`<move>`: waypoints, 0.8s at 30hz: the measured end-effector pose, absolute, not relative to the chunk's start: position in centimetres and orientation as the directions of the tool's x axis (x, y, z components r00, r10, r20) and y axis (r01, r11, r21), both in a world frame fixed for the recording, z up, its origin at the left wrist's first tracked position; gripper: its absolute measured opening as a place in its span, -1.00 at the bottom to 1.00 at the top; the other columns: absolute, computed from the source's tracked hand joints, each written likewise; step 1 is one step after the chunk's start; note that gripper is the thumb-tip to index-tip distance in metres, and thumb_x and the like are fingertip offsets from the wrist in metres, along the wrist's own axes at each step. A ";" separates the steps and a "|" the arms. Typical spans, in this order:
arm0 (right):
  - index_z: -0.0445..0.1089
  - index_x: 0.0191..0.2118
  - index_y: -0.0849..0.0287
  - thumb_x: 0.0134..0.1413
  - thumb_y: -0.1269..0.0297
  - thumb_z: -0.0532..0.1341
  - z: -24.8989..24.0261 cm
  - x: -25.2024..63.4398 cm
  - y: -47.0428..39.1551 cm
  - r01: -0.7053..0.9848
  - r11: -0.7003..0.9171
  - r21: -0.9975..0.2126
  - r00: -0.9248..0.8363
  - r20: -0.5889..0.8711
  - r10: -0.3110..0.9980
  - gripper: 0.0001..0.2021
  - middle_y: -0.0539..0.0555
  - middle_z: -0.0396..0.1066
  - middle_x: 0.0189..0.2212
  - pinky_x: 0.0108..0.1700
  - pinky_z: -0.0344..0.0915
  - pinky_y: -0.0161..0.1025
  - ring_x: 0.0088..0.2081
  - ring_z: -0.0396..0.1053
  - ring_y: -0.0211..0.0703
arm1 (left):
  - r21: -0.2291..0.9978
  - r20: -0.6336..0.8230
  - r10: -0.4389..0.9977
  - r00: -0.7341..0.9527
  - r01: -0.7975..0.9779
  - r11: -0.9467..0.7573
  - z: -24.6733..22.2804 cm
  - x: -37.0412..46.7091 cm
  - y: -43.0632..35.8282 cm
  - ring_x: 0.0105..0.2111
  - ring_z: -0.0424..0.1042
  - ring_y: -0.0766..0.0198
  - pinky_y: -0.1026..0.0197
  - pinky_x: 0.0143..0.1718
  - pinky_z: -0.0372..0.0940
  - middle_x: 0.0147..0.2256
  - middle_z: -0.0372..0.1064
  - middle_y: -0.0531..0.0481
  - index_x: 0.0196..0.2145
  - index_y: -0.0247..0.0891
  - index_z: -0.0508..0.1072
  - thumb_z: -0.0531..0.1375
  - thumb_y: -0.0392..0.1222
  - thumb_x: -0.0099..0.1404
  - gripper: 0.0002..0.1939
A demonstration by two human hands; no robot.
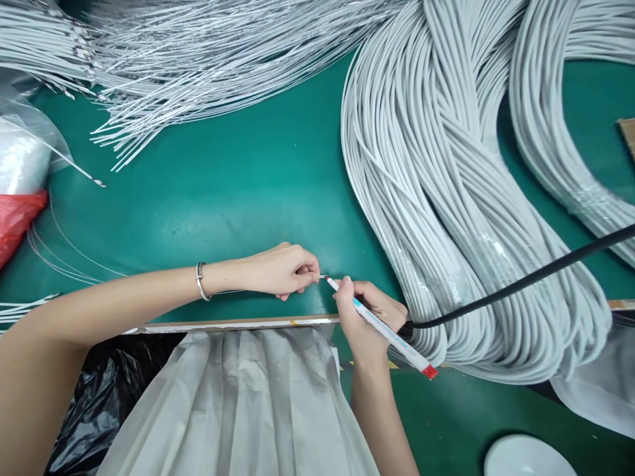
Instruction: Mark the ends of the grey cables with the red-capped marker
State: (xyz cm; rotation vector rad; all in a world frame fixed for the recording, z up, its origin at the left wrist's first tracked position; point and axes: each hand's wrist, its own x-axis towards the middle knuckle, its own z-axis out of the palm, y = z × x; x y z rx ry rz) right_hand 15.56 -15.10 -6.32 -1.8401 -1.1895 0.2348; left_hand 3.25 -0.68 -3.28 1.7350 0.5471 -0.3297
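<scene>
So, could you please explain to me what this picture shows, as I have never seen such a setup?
There is no machine here: these are a person's two bare hands, seen from a camera worn on the head, looking forward and down. The left hand, below a bracelet-wearing wrist, pinches a thin wire. The right hand holds a white pen with its tip at the wire's end. On the green table lie big bundles of pale cable on the right, long loose strands at the top, and clear and red plastic at the left edge.
</scene>
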 end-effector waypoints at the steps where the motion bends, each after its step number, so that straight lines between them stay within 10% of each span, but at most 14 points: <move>1: 0.40 -0.59 0.18 0.10 0.39 0.21 -6.3 15.6 -15.1 0.635 -0.124 -0.763 0.514 0.296 0.805 -0.76 -0.08 0.38 -0.69 -0.58 0.16 -0.34 -0.67 0.24 -0.34 | 0.835 -0.497 0.183 0.848 0.525 -0.163 -3.3 3.2 -0.7 -0.72 0.32 0.50 0.47 -0.65 0.16 -0.53 0.35 0.14 -0.39 -0.31 0.39 0.04 -0.36 0.24 -0.86; 24: 0.39 -0.61 0.20 0.10 0.37 0.20 -6.2 15.6 -15.0 0.667 -0.132 -0.733 0.500 0.310 0.809 -0.73 -0.06 0.34 -0.72 -0.57 0.17 -0.37 -0.69 0.22 -0.36 | 0.831 -0.495 0.197 0.846 0.527 -0.174 -2.8 3.1 -0.7 -0.71 0.31 0.49 0.47 -0.66 0.13 -0.53 0.34 0.12 -0.45 -0.31 0.36 0.03 -0.35 0.24 -0.85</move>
